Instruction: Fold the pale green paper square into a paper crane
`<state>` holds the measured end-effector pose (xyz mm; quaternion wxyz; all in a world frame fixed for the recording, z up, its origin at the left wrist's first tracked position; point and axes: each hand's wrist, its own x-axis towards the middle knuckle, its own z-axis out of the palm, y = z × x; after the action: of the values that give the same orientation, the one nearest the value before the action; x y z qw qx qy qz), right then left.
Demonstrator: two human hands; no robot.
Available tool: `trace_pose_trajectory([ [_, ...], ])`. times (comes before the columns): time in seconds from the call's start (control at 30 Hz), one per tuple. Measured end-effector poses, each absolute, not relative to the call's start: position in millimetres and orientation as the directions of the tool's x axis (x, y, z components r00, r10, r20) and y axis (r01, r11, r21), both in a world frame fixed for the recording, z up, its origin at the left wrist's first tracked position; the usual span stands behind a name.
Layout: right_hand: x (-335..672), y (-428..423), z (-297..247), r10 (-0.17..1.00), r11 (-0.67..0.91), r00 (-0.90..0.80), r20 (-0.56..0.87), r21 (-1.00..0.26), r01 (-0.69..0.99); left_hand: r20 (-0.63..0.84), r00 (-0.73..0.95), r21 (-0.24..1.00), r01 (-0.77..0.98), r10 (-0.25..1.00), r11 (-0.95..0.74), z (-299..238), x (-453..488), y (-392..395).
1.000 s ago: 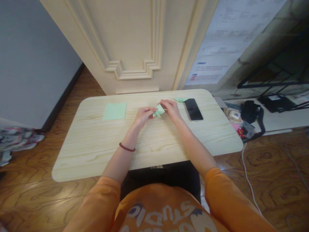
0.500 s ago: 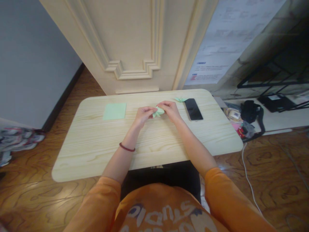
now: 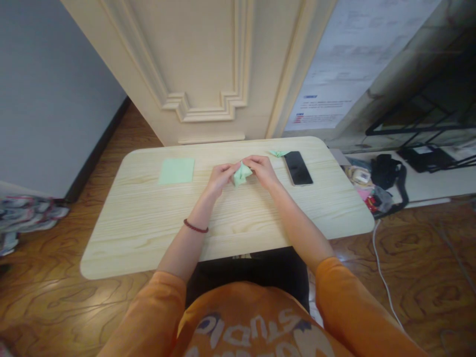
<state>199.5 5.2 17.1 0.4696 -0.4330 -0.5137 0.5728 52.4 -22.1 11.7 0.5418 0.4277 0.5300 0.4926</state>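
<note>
We look down on a pale pine-look tabletop [image 3: 148, 233] with a fine, streaky wood grain and softly rounded corners. Taking its middle as a clock's centre, with 12 toward the door, a folded mint-green paper [image 3: 241, 174] sits just past the centre, near 12 to 1 o'clock, held off the surface. It is a soft, lumpy, many-creased shape, narrowing to a point on top, and its matte layers bunch between the hands.

The left hand [image 3: 221, 177] comes in from 7 o'clock and the right hand [image 3: 263, 169] from 5 o'clock. The fingers [image 3: 231, 171] of both close narrowly on the paper from opposite sides, their tips pinching it. A dark red beaded bracelet [image 3: 195, 226] circles the left wrist, and orange sleeves [image 3: 344, 297] cover the forearms up to the elbows.

At 10 o'clock lies a flat square sheet of green paper [image 3: 177, 171]. Near 1 o'clock, a small pointed green paper fold [image 3: 278, 153] rests beside a black glossy smartphone [image 3: 298, 168], which lies at 2 o'clock in a pale metal frame. Beyond the tabletop, a white panelled door [image 3: 201, 59] rises at 12 o'clock.
</note>
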Motion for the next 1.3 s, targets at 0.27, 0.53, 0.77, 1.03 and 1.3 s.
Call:
trace_pose_trajectory([
  [0.27,198.4,7.5,14.7,0.989,-0.059,-0.146,-0.038,-0.988,-0.141,-0.169,-0.021,0.981,-0.101,0.985,0.166,10.1,52.8,-21.8],
  [0.53,198.4,6.5,17.3,0.989,-0.072,-0.139,-0.055,-0.99,-0.118,-0.165,-0.051,0.975,-0.157,0.985,0.156,10.7,54.3,-20.9],
  [0.77,198.2,4.8,21.4,0.99,-0.065,-0.133,-0.051,-0.993,-0.099,-0.16,-0.044,0.975,-0.162,0.986,0.151,7.1,52.7,-19.4],
  [1.03,196.7,4.2,21.6,0.991,-0.055,-0.126,-0.044,-0.995,-0.084,-0.184,-0.051,0.969,-0.176,0.982,0.172,6.3,52.3,-18.7],
  [1.3,196.8,4.8,19.4,0.99,-0.055,-0.139,-0.04,-0.993,-0.104,-0.184,-0.052,0.964,-0.205,0.982,0.17,6.0,52.2,-19.1],
])
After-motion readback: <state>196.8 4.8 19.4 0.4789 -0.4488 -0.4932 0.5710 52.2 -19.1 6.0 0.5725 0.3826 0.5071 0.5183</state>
